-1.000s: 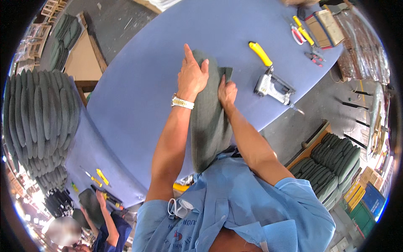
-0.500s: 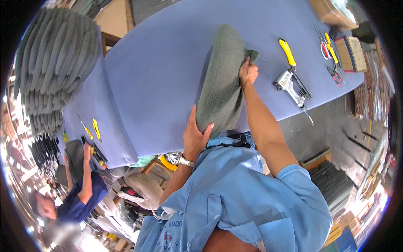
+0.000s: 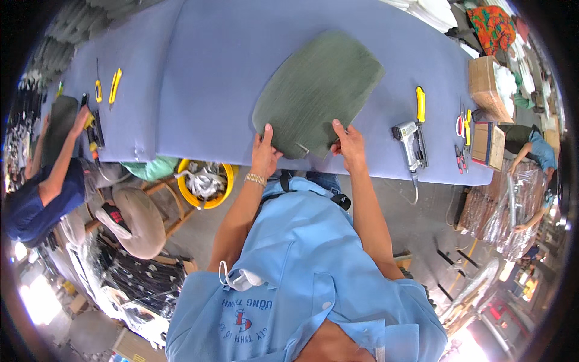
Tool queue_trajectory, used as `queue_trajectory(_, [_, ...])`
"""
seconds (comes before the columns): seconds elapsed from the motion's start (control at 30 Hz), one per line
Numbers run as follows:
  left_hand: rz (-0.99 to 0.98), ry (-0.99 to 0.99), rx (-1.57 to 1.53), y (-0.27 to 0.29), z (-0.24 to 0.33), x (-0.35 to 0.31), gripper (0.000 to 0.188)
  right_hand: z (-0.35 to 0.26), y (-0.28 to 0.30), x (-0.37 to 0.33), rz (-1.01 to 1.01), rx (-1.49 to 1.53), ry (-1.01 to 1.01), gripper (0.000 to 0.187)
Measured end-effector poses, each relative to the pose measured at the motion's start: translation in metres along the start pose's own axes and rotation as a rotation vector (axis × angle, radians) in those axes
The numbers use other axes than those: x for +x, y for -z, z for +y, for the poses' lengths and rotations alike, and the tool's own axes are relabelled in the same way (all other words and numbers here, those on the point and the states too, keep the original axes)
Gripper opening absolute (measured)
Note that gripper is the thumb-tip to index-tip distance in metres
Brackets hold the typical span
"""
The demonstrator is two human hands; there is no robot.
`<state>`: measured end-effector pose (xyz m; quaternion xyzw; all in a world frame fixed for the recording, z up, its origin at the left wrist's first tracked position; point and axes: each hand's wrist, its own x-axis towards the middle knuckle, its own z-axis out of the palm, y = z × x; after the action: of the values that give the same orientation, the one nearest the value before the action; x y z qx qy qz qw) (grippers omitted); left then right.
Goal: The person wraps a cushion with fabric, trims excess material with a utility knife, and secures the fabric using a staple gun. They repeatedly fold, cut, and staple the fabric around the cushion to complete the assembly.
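A dark grey-green fabric-covered panel (image 3: pixel 319 90) with rounded sides lies broad face up over the blue padded table. Its near edge points toward me, and a small pale mark (image 3: pixel 303 148) shows there. My left hand (image 3: pixel 265 155) grips the near left corner, thumb on top and fingers curled at the edge. At the near right corner, my right hand (image 3: pixel 350 146) pinches the panel with its thumb on the upper face and the fingers bent beneath. To the right lie a silver and black staple gun (image 3: pixel 411 142) with a hose and a yellow-handled cutter knife (image 3: pixel 420 104).
On the blue table (image 3: pixel 211 90), scissors (image 3: pixel 460 125) and pliers (image 3: pixel 461 158) lie near a cardboard box (image 3: pixel 487 145). A yellow bucket (image 3: pixel 229 181) with pale scraps stands below the front edge. At the left, a co-worker (image 3: pixel 48 187) handles another dark panel.
The panel has gone from a steep, narrow side-on position to broad face up. My right hand has moved from its far right side to the near edge. The view has shifted too.
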<state>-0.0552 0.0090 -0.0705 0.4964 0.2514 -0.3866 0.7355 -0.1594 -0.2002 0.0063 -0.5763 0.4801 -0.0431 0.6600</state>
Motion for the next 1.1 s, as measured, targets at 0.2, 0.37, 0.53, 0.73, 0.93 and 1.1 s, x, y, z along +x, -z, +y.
queue_trajectory(0.2, [0.069, -0.08, 0.032, -0.032, 0.005, -0.027, 0.09, -0.005, -0.017, -0.03, -0.289, -0.26, -0.073, 0.049])
queue_trajectory(0.37, [0.046, -0.131, -0.063, -0.061, 0.02, -0.038, 0.083, -0.025, 0.003, -0.039, -0.233, -0.522, 0.183, 0.065])
queue_trajectory(0.53, [0.0, 0.105, -0.371, -0.078, 0.017, -0.047, 0.066, -0.087, 0.001, -0.062, -0.236, -0.762, 0.424, 0.073])
queue_trajectory(0.73, [0.169, -0.004, -0.128, -0.073, -0.011, -0.048, 0.062, -0.084, -0.013, -0.048, -0.461, -0.613, 0.371, 0.068])
queue_trajectory(0.93, [0.145, -0.915, 0.846, -0.065, 0.003, -0.125, 0.056, -0.089, -0.023, -0.037, -0.579, -0.434, 0.325, 0.063])
queue_trajectory(1.1, [0.115, -1.126, 1.046, -0.067, 0.01, -0.126, 0.056, -0.081, -0.018, -0.028, -0.614, -0.44, 0.308, 0.062])
